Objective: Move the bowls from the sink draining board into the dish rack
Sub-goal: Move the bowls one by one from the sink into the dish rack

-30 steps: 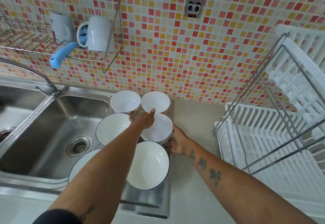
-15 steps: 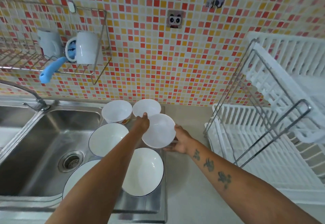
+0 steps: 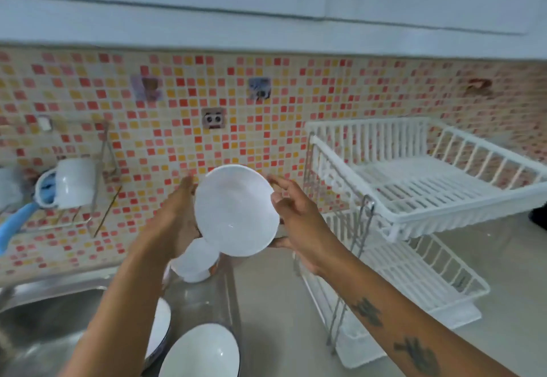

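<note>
A small white bowl [image 3: 236, 209] is lifted above the draining board, tilted with its inside toward me. My left hand [image 3: 174, 217] holds its left rim and my right hand [image 3: 296, 214] grips its right rim and underside. Below it, another small white bowl [image 3: 194, 262] sits on the steel draining board [image 3: 207, 299]. Two bigger dark-rimmed bowls lie nearer me: one [image 3: 201, 353] at the bottom, one [image 3: 161, 328] partly hidden by my left arm. The white two-tier dish rack [image 3: 414, 196] stands to the right, both tiers empty.
The steel sink basin [image 3: 44, 320] is at the lower left. A wire wall shelf carries a white mug [image 3: 74, 183] and a blue-handled item [image 3: 14, 225]. Grey countertop [image 3: 275, 317] lies between the draining board and the rack. The tiled wall is behind.
Both hands have raised the small bowl off the draining board, up and slightly right. The view has tilted upward, showing the rack's upper tier.
</note>
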Motion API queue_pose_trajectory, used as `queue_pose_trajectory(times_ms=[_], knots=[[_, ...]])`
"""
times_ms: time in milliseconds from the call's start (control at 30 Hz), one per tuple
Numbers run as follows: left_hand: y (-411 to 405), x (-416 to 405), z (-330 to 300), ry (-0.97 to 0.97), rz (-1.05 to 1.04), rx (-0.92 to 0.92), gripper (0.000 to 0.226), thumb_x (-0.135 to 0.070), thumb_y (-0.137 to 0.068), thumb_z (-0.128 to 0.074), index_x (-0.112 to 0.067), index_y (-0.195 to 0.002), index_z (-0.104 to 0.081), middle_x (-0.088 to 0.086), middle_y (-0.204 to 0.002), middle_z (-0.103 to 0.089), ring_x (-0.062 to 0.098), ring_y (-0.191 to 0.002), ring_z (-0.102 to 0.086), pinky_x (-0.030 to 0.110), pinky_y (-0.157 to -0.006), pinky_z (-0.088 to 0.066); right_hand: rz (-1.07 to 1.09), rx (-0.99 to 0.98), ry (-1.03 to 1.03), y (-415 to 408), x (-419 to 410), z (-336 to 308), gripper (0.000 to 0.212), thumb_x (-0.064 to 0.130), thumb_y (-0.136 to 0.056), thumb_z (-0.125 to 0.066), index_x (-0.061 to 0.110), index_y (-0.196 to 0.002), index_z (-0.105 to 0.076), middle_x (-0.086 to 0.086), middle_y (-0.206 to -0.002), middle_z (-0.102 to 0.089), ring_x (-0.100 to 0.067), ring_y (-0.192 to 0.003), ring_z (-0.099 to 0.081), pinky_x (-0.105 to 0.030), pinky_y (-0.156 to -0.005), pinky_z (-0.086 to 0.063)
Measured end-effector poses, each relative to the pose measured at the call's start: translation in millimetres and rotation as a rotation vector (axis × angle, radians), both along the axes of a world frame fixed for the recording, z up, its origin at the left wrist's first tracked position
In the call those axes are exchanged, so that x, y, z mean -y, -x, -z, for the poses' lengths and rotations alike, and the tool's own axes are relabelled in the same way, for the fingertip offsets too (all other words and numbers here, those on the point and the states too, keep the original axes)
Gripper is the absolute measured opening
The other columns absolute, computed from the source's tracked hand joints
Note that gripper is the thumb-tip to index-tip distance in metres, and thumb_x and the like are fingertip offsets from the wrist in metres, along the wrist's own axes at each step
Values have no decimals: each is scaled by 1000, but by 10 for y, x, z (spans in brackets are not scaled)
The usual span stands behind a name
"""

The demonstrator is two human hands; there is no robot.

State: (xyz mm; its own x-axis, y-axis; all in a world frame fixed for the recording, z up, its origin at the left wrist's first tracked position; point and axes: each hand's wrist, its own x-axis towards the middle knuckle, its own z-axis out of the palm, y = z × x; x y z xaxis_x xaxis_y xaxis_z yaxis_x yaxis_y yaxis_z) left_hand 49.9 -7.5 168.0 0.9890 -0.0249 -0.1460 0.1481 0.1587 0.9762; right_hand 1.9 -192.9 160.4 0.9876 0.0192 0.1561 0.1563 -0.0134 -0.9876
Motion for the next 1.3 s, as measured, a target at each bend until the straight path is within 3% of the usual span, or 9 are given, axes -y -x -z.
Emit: queue_pose_trajectory(times_ms=[167,267,367,500,633,700,800,1067,1300], knots=[[244,328,-657,25,208,248,36,-42,-100,-34,-29,-103,-67,0,-91,-72,19,-72,-71,35,-61,-59,48,531,254,573,460,-648,36,26,-98,-47,48,-125,-50,40,-126,-51,5,-118,-54,-35,-93,-52],[413,733,-922,33,350,332,46,-59,-93,-35,-31,-109,-68,0,-95,-77,17,-78,-74,40,-73,-60,75,640,318,791,950,-926,38,22,-96,-48,36,-132,-52,19,-131,-57,-1,-111,-59,-29,-91,-52],[521,1247,-1136,-3,499,394,57,-69,-85,-31,-35,-113,-67,0,-99,-74,22,-91,-69,44,-89,-52,28,650,310,866,1486,-1160,36,26,-94,-50,38,-128,-56,11,-133,-59,-14,-117,-58,-51,-99,-47],[458,2026,-1342,-20,599,448,48,-68,-78,-41,-36,-93,-74,4,-97,-69,24,-99,-62,52,-101,-44,-31,540,203,790,2300,-1440,42,27,-88,-56,34,-129,-56,17,-137,-57,-9,-124,-55,-32,-102,-47],[235,2877,-1428,-48,571,485,44,-65,-74,-61,-32,-100,-69,0,-95,-71,18,-92,-64,38,-91,-50,-32,366,110,603,2990,-1689,44,29,-85,-51,34,-129,-52,18,-129,-60,-5,-119,-59,-26,-104,-45],[124,3299,-1412,-144,461,566,31,-58,-79,-62,-32,-92,-68,-3,-95,-71,8,-84,-66,29,-82,-51,90,278,138,403,3266,-1719,27,35,-93,-43,31,-113,-60,13,-117,-65,-9,-112,-60,-31,-108,-43],[-97,3824,-1289,-221,319,743,15,-38,-84,-70,-24,-91,-70,-10,-87,-73,-9,-68,-68,8,-63,-49,224,126,227,-23,3672,-1619,47,47,-100,-32,20,-124,-61,-20,-136,-56,-34,-123,-54,-48,-114,-34],[-679,4411,-697,-398,296,668,45,-42,-71,-81,-15,-106,-70,8,-99,-75,15,-81,-73,20,-62,-53,415,-89,300,-799,3947,-1096,38,32,-99,-37,12,-122,-60,-15,-116,-65,-29,-94,-62,-37,-81,-49],[-848,4487,-419,-731,264,388,100,-55,-48,-87,-6,-127,-52,6,-122,-61,22,-108,-63,34,-84,-58,317,-238,368,-1058,4075,-745,43,31,-95,-37,7,-126,-55,-23,-120,-64,-30,-99,-62,-49,-97,-48]])
